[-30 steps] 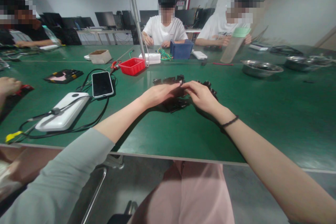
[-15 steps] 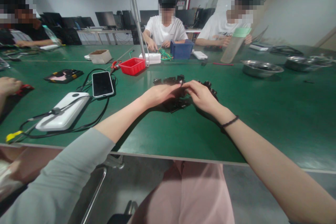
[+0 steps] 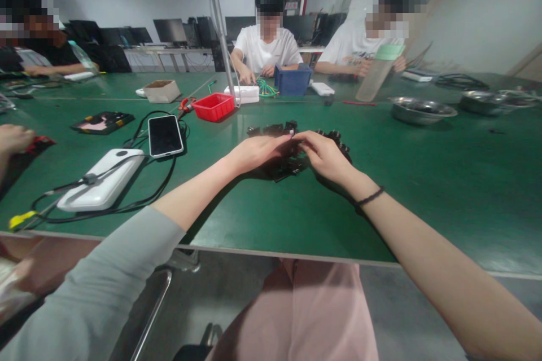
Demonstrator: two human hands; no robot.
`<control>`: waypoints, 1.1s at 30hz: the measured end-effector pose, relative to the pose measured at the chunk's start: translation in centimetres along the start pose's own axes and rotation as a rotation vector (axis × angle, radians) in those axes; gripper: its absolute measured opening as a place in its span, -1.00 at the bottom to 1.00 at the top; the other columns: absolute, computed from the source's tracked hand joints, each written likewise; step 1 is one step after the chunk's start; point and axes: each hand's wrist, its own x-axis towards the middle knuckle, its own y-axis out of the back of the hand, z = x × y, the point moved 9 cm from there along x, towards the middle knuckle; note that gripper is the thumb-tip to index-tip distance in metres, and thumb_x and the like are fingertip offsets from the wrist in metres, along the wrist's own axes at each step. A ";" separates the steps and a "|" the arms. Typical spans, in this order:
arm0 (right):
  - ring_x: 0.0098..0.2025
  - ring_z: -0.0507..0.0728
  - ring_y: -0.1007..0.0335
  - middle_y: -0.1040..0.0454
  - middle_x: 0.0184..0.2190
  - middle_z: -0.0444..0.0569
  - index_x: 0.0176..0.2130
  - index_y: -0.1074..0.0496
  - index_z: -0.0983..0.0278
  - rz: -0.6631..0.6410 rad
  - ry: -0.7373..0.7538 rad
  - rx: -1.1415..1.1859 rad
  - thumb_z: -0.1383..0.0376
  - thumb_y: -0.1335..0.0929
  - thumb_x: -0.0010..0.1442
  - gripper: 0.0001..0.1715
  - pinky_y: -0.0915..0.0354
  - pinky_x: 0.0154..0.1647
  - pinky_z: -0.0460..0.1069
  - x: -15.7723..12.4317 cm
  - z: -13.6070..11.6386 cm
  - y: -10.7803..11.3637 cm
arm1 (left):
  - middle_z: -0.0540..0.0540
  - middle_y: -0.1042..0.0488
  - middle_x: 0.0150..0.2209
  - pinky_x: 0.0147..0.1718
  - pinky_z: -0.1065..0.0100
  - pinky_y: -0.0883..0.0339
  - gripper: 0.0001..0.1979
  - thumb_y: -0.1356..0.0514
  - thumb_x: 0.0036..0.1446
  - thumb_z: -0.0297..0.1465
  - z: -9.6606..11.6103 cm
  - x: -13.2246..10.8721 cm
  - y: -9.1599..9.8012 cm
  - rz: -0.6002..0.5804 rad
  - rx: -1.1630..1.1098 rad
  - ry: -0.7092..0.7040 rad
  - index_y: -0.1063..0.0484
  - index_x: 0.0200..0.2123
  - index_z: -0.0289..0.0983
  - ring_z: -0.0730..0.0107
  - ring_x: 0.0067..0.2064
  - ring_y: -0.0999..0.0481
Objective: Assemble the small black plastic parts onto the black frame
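Note:
A loose pile of small black parts (image 3: 290, 168) lies on the green table in front of me; their exact kind is too blurred to make out. My left hand (image 3: 260, 152) rests over the left side of the pile, palm down, with its fingers stretched out. From the right, my right hand (image 3: 324, 152) curves over the pile, fingers lightly bent and apart from the thumb. The fingertips of both hands meet above the middle of the parts. Some black pieces show beyond the hands, and others are hidden beneath them.
To the left lie a phone (image 3: 165, 136), a white power bank (image 3: 104, 180) and black cables. Farther back stand a red tray (image 3: 214, 107), a blue bin (image 3: 292, 80) and a metal bowl (image 3: 423, 111). A metal pole (image 3: 220, 22) rises mid-table. Other people sit around the table.
Almost nothing differs. My right hand's fingers have shifted very slightly over the black parts, while my left hand stays in place.

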 end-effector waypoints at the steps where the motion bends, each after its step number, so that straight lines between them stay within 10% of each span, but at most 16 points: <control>1: -0.09 0.22 -0.50 -0.57 -0.11 0.07 -0.09 -0.46 0.22 -0.001 -0.002 0.005 0.37 -0.22 0.26 -0.70 -0.42 -0.01 0.18 0.0 0.0 0.0 | -0.23 -0.60 -0.16 -0.13 0.35 -0.52 -0.60 -0.08 0.35 -0.37 0.1 0.0 0.1 0.005 0.004 -0.005 -0.26 0.19 -0.39 0.33 -0.11 -0.63; 33: -0.18 0.19 -0.52 -0.56 -0.22 0.00 -0.01 -0.40 0.22 0.015 -0.108 0.119 0.31 -0.24 0.27 -0.69 -0.43 -0.08 0.13 -0.2 0.3 0.2 | -0.33 -0.49 0.06 0.01 0.20 -0.49 -0.54 -0.15 0.29 -0.40 -0.3 0.3 -0.2 -0.043 -0.051 0.032 -0.24 0.22 -0.35 0.20 0.09 -0.53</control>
